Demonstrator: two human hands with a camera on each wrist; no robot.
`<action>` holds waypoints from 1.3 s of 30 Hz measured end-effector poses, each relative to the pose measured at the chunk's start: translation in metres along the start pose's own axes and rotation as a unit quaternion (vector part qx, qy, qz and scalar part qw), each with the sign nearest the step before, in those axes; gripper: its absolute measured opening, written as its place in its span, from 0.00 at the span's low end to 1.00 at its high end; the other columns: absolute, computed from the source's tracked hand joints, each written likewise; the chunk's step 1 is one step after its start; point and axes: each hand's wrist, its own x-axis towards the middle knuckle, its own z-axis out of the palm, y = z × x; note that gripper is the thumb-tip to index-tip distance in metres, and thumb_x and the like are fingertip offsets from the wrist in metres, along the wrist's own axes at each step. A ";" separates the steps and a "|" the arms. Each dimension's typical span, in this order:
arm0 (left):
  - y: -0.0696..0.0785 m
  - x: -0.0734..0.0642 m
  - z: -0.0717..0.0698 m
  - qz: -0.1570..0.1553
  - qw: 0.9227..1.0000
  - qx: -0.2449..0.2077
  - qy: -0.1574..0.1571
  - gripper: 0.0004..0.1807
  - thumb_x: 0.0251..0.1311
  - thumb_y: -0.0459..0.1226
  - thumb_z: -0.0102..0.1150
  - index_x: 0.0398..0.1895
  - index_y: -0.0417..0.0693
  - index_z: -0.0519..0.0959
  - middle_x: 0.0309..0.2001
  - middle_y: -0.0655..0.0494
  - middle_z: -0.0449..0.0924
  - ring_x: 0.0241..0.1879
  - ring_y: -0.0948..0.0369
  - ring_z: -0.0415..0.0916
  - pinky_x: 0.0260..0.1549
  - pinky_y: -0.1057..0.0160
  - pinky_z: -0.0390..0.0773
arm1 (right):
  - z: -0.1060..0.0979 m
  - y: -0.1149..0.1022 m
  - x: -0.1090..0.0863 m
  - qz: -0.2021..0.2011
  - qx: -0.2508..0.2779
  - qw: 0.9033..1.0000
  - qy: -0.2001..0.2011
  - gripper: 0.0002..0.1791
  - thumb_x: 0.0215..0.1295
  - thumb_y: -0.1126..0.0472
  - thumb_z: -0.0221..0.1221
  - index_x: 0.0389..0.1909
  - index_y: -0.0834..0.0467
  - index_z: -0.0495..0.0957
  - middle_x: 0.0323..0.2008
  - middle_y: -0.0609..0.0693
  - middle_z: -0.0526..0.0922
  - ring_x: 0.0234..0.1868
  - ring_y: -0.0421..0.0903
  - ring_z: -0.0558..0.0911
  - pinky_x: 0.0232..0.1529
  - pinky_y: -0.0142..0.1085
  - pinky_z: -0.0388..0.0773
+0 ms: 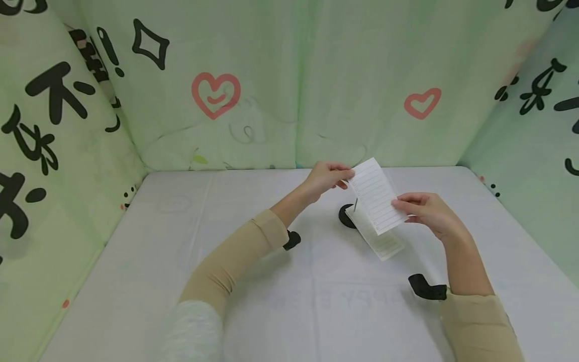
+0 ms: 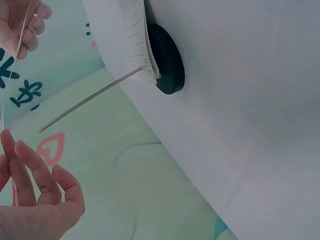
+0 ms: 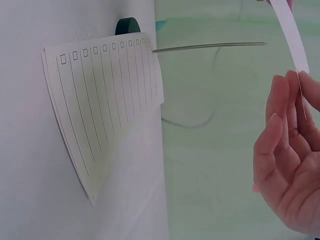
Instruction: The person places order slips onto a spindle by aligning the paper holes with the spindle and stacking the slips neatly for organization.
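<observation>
A lined white paper sheet (image 1: pixel 379 197) is held up at a tilt between both hands. My left hand (image 1: pixel 328 178) pinches its upper left corner between thumb and fingers. At the lower right edge, my right hand (image 1: pixel 429 213) pinches the same sheet. Below stands a paper spike with a round black base (image 1: pixel 346 217) and a thin metal pin (image 3: pixel 210 47). Several lined sheets (image 3: pixel 100 85) are threaded on the pin near the base, slanting to one side. The pin's bare tip shows in both wrist views, apart from the held sheet.
A white cloth (image 1: pixel 271 311) covers the table. Pale green curtains (image 1: pixel 353 100) with hearts and black lettering hang at the back and both sides. Black strap ends (image 1: pixel 427 288) stick out by both wrists, near the beige sleeves (image 1: pixel 479 327).
</observation>
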 end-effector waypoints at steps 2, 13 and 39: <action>0.000 0.002 0.001 0.000 1.000 -0.004 0.004 0.11 0.58 0.37 0.59 0.39 0.39 0.81 0.29 0.52 0.82 0.24 0.62 0.77 0.28 0.68 0.67 | -0.002 0.001 0.001 0.002 -0.003 1.000 0.005 0.02 0.62 0.55 0.58 0.31 0.45 0.77 0.28 0.35 0.79 0.29 0.35 0.77 0.33 0.28 0.76; 0.000 0.015 0.005 -0.038 0.999 0.013 0.017 0.11 0.59 0.39 0.58 0.37 0.41 0.82 0.27 0.52 0.83 0.35 0.52 0.80 0.31 0.65 0.67 | -0.009 0.007 0.007 0.034 -0.015 0.999 0.006 0.08 0.61 0.52 0.59 0.34 0.51 0.77 0.27 0.36 0.79 0.30 0.35 0.77 0.34 0.29 0.75; -0.007 0.025 0.019 -0.029 0.999 0.015 0.015 0.11 0.60 0.40 0.57 0.36 0.40 0.82 0.29 0.51 0.83 0.38 0.51 0.79 0.33 0.64 0.67 | -0.018 0.023 0.012 0.073 0.018 0.997 -0.017 0.16 0.62 0.50 0.57 0.43 0.58 0.73 0.29 0.36 0.79 0.32 0.37 0.77 0.37 0.32 0.74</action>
